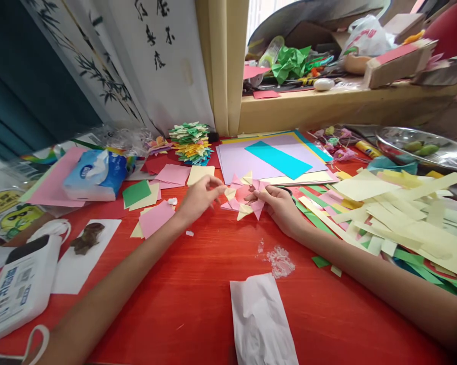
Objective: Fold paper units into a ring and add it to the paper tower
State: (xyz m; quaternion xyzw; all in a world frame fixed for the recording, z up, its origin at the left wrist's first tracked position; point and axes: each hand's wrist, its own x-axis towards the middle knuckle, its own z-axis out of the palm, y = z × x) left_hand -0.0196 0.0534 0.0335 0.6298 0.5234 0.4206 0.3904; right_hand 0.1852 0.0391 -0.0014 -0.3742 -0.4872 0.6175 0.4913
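A ring of folded pink and pale yellow paper pieces with pointed tips [245, 210] is at the middle of the red table. My right hand [279, 205] pinches its right side between thumb and fingers. Just left of the ring is my left hand [201, 198], its fingers loosely bent and apart, with nothing seen in them. Whether its thumb tip touches the ring, I cannot tell. Pink paper squares [157, 219] lie beside my left wrist, close to a small white lump [172, 202]. Under my right forearm are green paper strips [319, 223].
Behind the hands, lilac sheets [234, 161] carry a blue strip [279, 159]. A stack of folded paper pieces [192, 144], a tissue pack [95, 175] and a white case [23, 289] stand left. Cut paper [407, 218] and a metal bowl [447, 152] are right; a crumpled white paper [262, 319] lies in front.
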